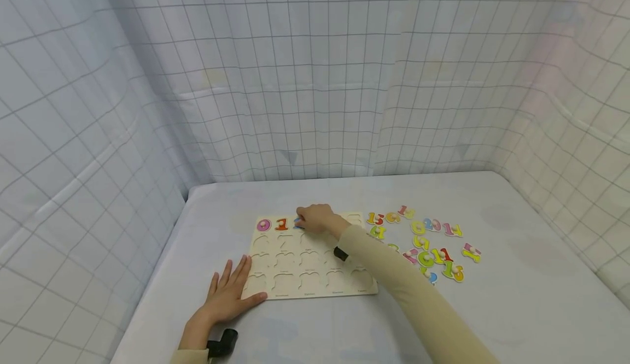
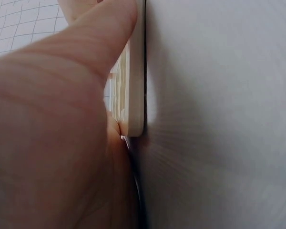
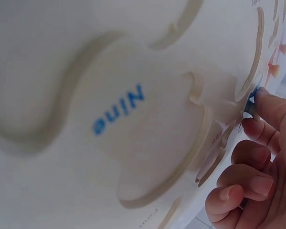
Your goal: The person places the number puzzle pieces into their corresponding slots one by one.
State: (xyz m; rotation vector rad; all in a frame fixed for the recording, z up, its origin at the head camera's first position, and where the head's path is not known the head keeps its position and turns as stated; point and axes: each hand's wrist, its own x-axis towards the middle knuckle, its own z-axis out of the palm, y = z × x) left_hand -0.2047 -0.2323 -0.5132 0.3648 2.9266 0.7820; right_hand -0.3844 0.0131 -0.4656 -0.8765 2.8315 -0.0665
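Observation:
A cream wooden number puzzle board (image 1: 339,292) lies flat on the table. My left hand (image 1: 227,298) rests at its lower left corner, fingers straight and spread; in the left wrist view the thumb lies along the board's edge (image 2: 136,95). Over the top row, my right hand (image 1: 317,219) pinches a blue number piece (image 1: 298,224) between thumb and index finger, its other fingers curled. The right wrist view shows this blue piece (image 3: 249,107) at the board surface; whether it is seated cannot be seen. To its left sit a purple 0 (image 1: 263,225) and an orange-red 1 (image 1: 281,224).
Several coloured number pieces (image 1: 425,258) lie loose to the right of the board, some close together or overlapping. The right forearm (image 1: 394,276) crosses the board's right side. White gridded curtains (image 1: 315,80) surround the white table (image 1: 275,331).

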